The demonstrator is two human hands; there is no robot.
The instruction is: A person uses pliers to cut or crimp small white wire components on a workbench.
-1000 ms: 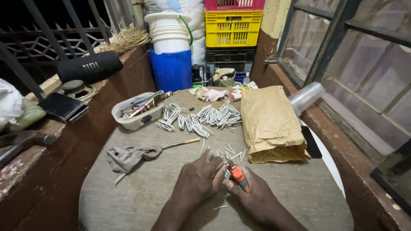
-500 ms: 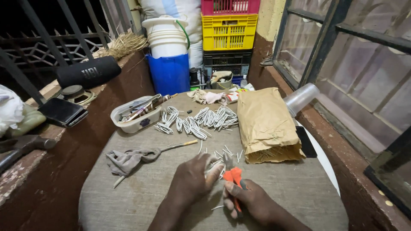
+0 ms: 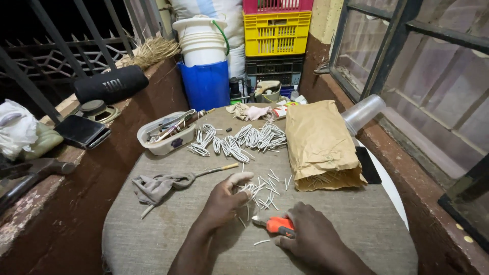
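Near table's front edge, my left hand point(image 3: 224, 196) had slid onto loose white sticks point(image 3: 262, 186), fingers curled, pinching some; right hand point(image 3: 310, 239) stayed clenched around orange cutter point(image 3: 280, 225), so gathering went on.

An orange-handled cutter point(image 3: 279, 225) sits in the right hand point(image 3: 310, 239). White wire pieces point(image 3: 262, 186) scatter over a grey woven surface point(image 3: 153, 229). A brown paper bag point(image 3: 318, 145), blue bucket point(image 3: 206, 84), yellow crate point(image 3: 276, 33) and pink crate point(image 3: 277, 5) stand behind.
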